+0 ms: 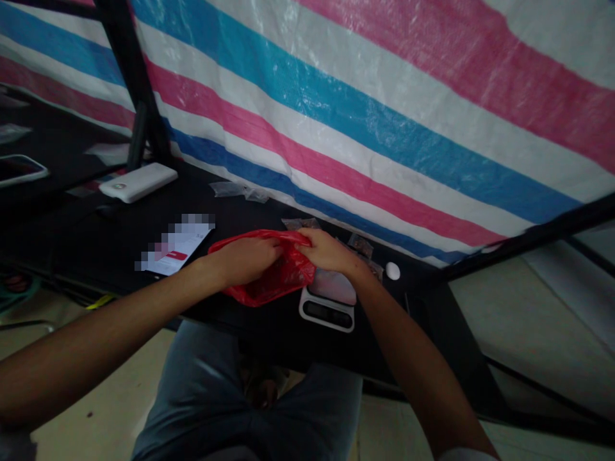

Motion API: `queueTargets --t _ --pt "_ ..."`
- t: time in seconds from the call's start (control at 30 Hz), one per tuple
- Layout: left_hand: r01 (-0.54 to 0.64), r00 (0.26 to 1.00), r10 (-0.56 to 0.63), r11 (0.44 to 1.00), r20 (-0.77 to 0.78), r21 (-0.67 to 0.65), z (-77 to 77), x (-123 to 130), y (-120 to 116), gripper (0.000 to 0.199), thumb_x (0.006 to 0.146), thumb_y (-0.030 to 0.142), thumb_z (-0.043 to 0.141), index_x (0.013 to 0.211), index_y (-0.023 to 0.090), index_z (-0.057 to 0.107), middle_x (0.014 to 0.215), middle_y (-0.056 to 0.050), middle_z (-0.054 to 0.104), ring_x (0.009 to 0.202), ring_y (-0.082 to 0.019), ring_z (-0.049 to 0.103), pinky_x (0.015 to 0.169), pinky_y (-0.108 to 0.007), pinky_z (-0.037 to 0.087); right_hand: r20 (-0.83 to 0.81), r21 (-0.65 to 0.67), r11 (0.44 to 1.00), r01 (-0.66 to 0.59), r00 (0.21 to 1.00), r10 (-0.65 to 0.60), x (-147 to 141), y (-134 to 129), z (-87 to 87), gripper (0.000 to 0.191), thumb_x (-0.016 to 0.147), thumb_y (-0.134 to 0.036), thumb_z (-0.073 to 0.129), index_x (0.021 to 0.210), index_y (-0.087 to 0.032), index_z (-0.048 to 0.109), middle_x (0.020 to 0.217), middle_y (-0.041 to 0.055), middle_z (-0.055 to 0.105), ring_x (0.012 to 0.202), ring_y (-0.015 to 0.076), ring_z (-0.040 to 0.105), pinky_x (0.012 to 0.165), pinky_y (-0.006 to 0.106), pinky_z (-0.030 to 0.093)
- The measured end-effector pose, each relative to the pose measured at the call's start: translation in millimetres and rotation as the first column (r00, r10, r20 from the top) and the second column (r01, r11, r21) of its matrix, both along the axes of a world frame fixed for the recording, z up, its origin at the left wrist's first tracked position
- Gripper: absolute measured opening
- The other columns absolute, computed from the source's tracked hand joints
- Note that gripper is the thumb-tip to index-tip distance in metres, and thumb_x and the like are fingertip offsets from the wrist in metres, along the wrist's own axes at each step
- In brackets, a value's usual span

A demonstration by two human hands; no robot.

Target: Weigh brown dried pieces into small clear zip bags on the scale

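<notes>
My left hand [245, 261] and my right hand [327, 251] both grip the top of a crumpled red plastic bag [281, 282], pinching it together over the black table [110, 237]. The bag's mouth is bunched between my hands, and I cannot see inside it. Just past my right hand lies a white digital kitchen scale [329, 306], its platform partly under my wrist and the bag's edge. A small white egg-shaped object [393, 271] sits to the right of that hand.
A lit phone [175, 253] lies left of the bag, and a white power bank [138, 182] lies further back. Small clear plastic packets [235, 189] lie along the table's far edge. A striped tarpaulin [365, 121] hangs behind, beside a black metal post [132, 83].
</notes>
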State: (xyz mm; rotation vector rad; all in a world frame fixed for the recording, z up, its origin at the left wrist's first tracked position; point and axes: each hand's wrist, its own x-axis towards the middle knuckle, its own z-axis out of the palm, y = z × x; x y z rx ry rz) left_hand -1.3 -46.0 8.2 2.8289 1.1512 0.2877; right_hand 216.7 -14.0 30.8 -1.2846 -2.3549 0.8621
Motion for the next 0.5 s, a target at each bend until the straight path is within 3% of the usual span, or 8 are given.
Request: queueTargets --t 0.1,0.17,0.23,0.3,0.37,0.43,0.5 --pt "0.010 0.999 -0.012 0.999 -0.043 -0.047 7.9 -5 -3 0.052 0.090 -0.002 0.052 0.134 0.019 0.070 0.135 -0.011 0.073 0.117 -0.022 0.072 0.104 -0.032 0.052 -0.007 0.165 0.985 0.049 0.999 -0.049 3 -8 6.3 0.039 0.089 -0.013 0.063 0.128 -0.012 0.067 0.127 0.0143 0.072 0.111 0.0236 0.067 0.100 0.039 0.051" --pt "-0.009 0.998 0.004 0.997 -0.062 -0.082 19.5 -11 -9 0.049 0.089 -0.002 0.052 0.129 0.019 0.072 0.126 -0.010 0.077 0.111 -0.021 0.074 0.101 -0.030 0.053 0.015 0.354 0.932 0.080 0.996 -0.091 0 -23 17.4 0.057 0.088 -0.015 0.067 0.144 -0.011 0.057 0.149 0.0196 0.058 0.136 0.0287 0.055 0.116 0.045 0.042" --pt "-0.029 0.996 0.017 0.991 -0.092 -0.130 31.5 -17 -16 0.047 0.090 -0.003 0.049 0.123 0.018 0.074 0.120 -0.010 0.079 0.104 -0.022 0.076 0.094 -0.031 0.055 0.062 0.472 0.881 -0.009 0.998 -0.023 -8 -43 28.9 0.045 0.097 -0.014 0.055 0.141 -0.012 0.060 0.147 0.0184 0.059 0.139 0.0270 0.051 0.120 0.044 0.039" --pt "-0.064 0.990 0.039 0.981 -0.137 -0.181 39.5 -21 -21 0.045 0.091 -0.003 0.045 0.117 0.017 0.075 0.113 -0.011 0.080 0.096 -0.023 0.077 0.086 -0.031 0.057 0.187 0.463 0.861 -0.210 0.973 0.137 -20 -61 33.7 0.038 0.099 -0.008 0.046 0.127 -0.016 0.069 0.137 0.0143 0.066 0.132 0.0242 0.057 0.116 0.040 0.042" --pt "-0.113 0.974 0.062 0.966 -0.219 -0.231 41.3 -22 -23 0.037 0.096 0.003 0.044 0.110 0.015 0.077 0.107 -0.014 0.080 0.092 -0.026 0.078 0.079 -0.033 0.057 0.363 0.331 0.836 -0.438 0.877 0.315 -32 -71 28.3 0.035 0.098 -0.005 0.046 0.116 -0.017 0.074 0.124 0.0118 0.072 0.119 0.0227 0.064 0.109 0.036 0.048" --pt "-0.183 0.945 0.094 0.946 -0.313 -0.268 38.7 -22 -25 0.026 0.098 0.016 0.052 0.107 0.013 0.077 0.104 -0.017 0.080 0.094 -0.030 0.078 0.077 -0.035 0.057 0.500 0.255 0.836 -0.486 0.806 0.316 -40 -72 15.8 0.033 0.097 -0.004 0.047 0.114 -0.014 0.073 0.118 0.0134 0.074 0.112 0.0252 0.067 0.100 0.038 0.054" --pt "-0.253 0.911 0.136 0.930 -0.389 -0.268 35.0 -22 -27 0.025 0.093 0.025 0.062 0.109 0.011 0.077 0.105 -0.019 0.080 0.096 -0.034 0.078 0.076 -0.037 0.058 0.587 0.275 0.880 -0.388 0.792 0.166 -42 -66 3.4 0.032 0.098 -0.006 0.047 0.120 -0.011 0.070 0.124 0.0171 0.072 0.115 0.0289 0.067 0.096 0.042 0.056"
